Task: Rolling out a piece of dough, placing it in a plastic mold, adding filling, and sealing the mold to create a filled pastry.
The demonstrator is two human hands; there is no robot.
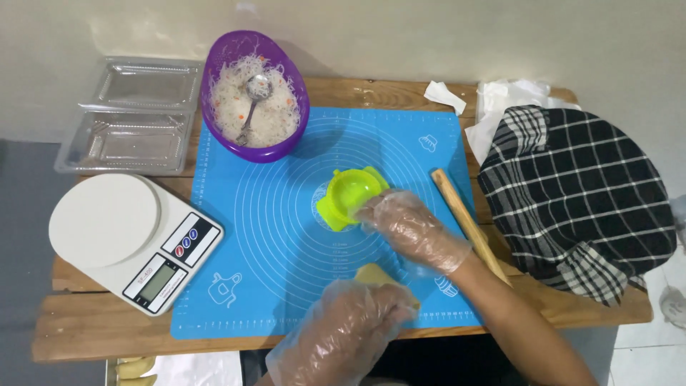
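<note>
Hands in thin clear gloves work over the blue mat (286,236). The right hand (411,229) reaches in from the lower right, forearm slanting up and left across the mat's corner, palm down, fingers curled onto the near rim of the green mould (350,194) and gripping it. The mould lies open at the mat's centre rings. The left hand (350,330) sits lower, at the mat's near edge, knuckles up, fingers closed loosely over a pale yellow piece of dough (375,274), which pokes out just above the fingers, between the two hands. Just right of the right wrist lies a wooden rolling pin (468,223), slanting across the mat's right edge. Farther out stand a purple bowl (254,86) of noodle filling with a spoon, a white scale (132,239), clear plastic trays (136,118) and a checked cloth (575,200) over something rounded, all on the wooden table (93,329).
</note>
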